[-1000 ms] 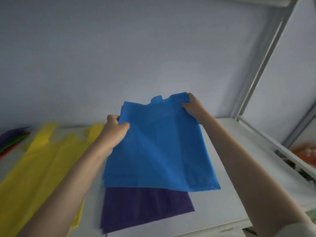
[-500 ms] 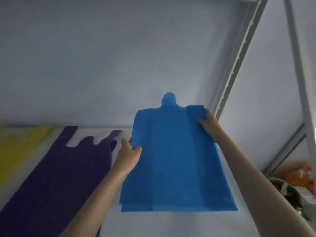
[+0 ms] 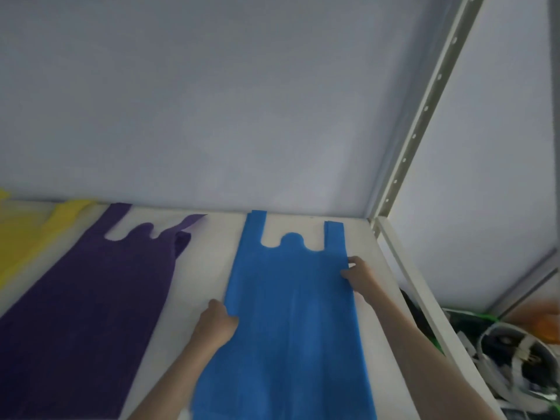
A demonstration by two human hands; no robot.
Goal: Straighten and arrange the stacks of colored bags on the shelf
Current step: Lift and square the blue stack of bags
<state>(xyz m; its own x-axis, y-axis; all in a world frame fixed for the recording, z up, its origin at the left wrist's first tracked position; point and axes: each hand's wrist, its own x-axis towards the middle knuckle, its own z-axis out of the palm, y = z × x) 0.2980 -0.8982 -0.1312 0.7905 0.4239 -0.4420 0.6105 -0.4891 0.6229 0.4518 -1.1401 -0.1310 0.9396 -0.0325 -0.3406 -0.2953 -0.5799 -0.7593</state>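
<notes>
Head view:
Blue bags: flat stack of matte blue vest-shaped carrier bags (image 3: 291, 313) on the white shelf board (image 3: 206, 268), handles toward the wall, beside the perforated metal upright (image 3: 424, 116).
Left hand (image 3: 216, 324): pinching the blue stack's left edge.
Right hand (image 3: 359, 275): pinching its right edge.
Purple bags: dark purple vest-shaped bags (image 3: 91, 298), left of blue, apart.
Yellow bags: yellow bags (image 3: 24, 237), farther left.
Writing: none readable.
</notes>
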